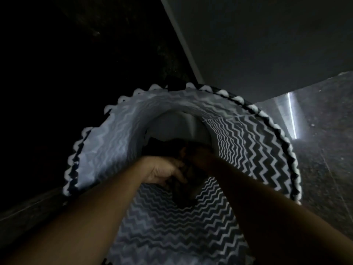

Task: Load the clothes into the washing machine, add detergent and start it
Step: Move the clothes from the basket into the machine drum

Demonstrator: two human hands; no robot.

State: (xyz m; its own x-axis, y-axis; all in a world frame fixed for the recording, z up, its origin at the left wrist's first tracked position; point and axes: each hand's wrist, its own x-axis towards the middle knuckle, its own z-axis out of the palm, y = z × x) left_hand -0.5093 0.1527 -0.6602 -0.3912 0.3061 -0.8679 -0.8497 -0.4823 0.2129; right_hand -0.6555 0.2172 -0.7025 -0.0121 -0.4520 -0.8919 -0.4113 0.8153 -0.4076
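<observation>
A round laundry basket point(257, 142) with a black-and-white zigzag pattern fills the middle of the head view. Both my arms reach down into it. Dark clothes point(183, 196) lie bunched at its bottom, hard to make out in the dim light. My left hand point(164, 173) has its fingers curled into the dark fabric. My right hand point(196, 152) is deeper in and in shadow, also gripping the dark clothes. The washing machine is not in view.
A pale wall or panel point(267, 44) rises at the upper right, its edge running diagonally to the basket's rim. Speckled stone floor point(324, 150) with a bright light streak lies to the right. The left side is almost black.
</observation>
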